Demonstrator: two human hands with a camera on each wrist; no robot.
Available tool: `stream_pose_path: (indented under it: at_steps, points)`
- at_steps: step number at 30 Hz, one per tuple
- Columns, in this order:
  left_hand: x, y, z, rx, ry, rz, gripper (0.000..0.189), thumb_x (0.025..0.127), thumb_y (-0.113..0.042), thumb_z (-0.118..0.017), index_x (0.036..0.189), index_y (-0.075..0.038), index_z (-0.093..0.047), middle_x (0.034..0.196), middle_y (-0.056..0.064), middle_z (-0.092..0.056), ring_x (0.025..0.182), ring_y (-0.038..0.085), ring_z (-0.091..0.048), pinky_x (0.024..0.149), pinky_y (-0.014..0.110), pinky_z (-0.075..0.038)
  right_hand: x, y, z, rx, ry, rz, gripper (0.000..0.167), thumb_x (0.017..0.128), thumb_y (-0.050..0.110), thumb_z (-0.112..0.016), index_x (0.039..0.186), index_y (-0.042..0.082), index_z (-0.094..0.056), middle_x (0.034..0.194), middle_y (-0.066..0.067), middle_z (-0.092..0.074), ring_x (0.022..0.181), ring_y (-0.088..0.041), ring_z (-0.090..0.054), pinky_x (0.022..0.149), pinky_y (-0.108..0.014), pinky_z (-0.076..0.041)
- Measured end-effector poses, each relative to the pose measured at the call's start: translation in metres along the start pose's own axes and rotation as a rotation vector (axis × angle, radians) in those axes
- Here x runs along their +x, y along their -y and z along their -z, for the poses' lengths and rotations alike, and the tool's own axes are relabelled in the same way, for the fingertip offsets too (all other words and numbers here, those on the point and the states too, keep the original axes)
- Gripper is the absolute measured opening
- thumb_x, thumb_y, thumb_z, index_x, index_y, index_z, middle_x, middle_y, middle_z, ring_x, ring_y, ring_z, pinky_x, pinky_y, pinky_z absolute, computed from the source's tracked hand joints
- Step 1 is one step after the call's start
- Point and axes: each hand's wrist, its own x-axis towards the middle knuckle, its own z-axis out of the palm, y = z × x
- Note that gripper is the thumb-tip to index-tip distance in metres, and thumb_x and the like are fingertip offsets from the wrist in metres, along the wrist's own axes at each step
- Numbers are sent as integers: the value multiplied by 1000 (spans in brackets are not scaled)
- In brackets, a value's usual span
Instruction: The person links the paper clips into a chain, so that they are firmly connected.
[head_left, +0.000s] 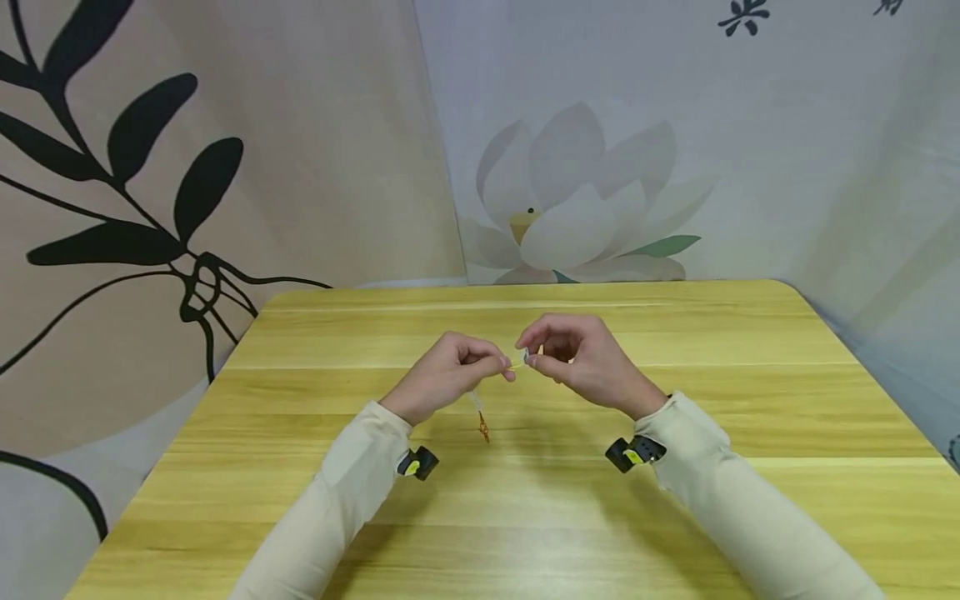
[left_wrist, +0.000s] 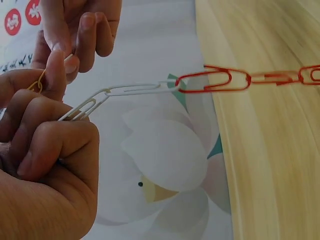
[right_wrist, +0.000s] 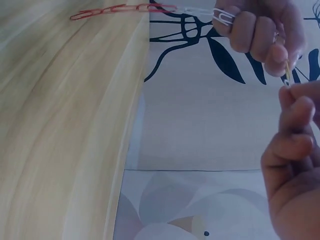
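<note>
My left hand [head_left: 448, 377] pinches a yellow paper clip [head_left: 516, 367] between thumb and forefinger, its other fingers curled. From beneath those fingers hangs a chain, with white paper clips [left_wrist: 135, 89] nearer the hand and red paper clips [left_wrist: 215, 81] at the far end. Facing it, my right hand [head_left: 592, 362] pinches a small whitish paper clip [head_left: 526, 357] between thumb and fingertips. Its tip meets or nearly meets the yellow one; fingers hide whether they are linked. Both hands are raised above the table, fingertips close together.
A wood-grain table [head_left: 525, 525] lies below, its far edge against a printed cloth backdrop [head_left: 337, 150] with dark leaves and a pale lotus. Each wrist wears a strapped black camera, one on the left [head_left: 418, 463] and one on the right [head_left: 633, 454].
</note>
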Motion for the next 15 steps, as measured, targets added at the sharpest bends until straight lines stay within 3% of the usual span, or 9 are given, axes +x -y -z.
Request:
stream_pose_path:
  at_steps: [4, 9, 15]
  points:
    - [0, 0, -1, -51, 22, -15, 26, 101, -15, -52, 98, -5, -76, 54, -5, -35, 52, 12, -28, 56, 24, -31, -1, 0, -2, -66, -46, 80, 16, 91, -2, -65, 99, 10, -72, 72, -4, -63, 49, -5, -42, 46, -21, -35]
    - [0, -2, -3, -125, 57, -19, 26, 102, -14, -50, 96, -1, -72, 58, -3, -44, 56, 12, -38, 58, 23, -35, -3, -2, -5, -151, -85, 198, 20, 89, -7, -64, 93, 10, -73, 68, 1, -62, 49, -2, -39, 45, -20, -35]
    - [-1, -3, -4, -151, 76, -22, 26, 104, -16, -50, 92, -2, -68, 65, -2, -55, 61, 14, -51, 58, 23, -41, -7, -4, -6, -163, -76, 201, 22, 89, -9, -62, 92, 10, -74, 67, 0, -61, 50, -1, -38, 46, -19, -34]
